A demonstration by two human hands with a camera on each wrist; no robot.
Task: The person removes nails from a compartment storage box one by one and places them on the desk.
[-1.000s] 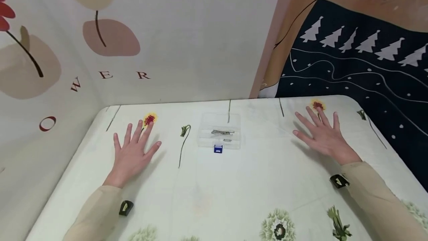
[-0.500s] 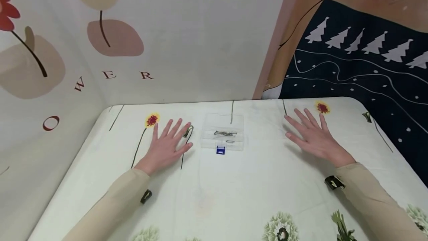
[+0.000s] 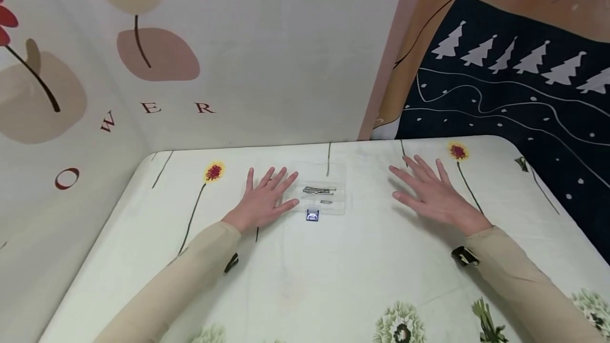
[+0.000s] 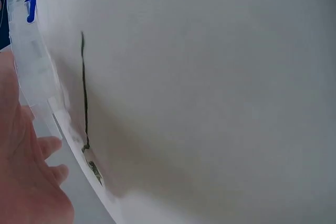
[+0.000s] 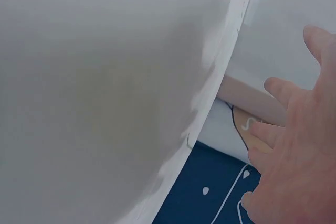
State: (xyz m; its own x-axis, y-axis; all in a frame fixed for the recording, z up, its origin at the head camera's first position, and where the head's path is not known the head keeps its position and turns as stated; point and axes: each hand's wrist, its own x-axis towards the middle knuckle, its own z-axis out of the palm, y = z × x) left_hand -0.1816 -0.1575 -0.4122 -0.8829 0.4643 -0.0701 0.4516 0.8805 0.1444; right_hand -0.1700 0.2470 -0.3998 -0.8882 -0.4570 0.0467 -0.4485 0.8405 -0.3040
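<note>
A clear plastic compartment box (image 3: 335, 207) with a blue latch (image 3: 312, 215) lies on the table near its back. Its see-through lid (image 3: 316, 170) leans back toward the wall. Inside are several thin metal nails (image 3: 318, 190) in one compartment and a few short metal pieces (image 3: 326, 201) in another. My left hand (image 3: 262, 200), fingers spread and straight, is right at the box's left side; the left wrist view shows the box (image 4: 37, 66) beside the fingers. To the right of the box, my right hand (image 3: 436, 195) hovers over the cloth with spread fingers, holding nothing.
A white cloth (image 3: 333, 274) printed with flowers and stems covers the table. Behind it hangs a pale printed curtain (image 3: 286, 68), and a dark panel with white trees (image 3: 500, 89) stands at the right. Black straps (image 3: 464, 256) show below the sleeves.
My left hand has moved rightward from over the printed yellow flower to the box's left side. My right hand has shifted left, toward the box. The box stays in place.
</note>
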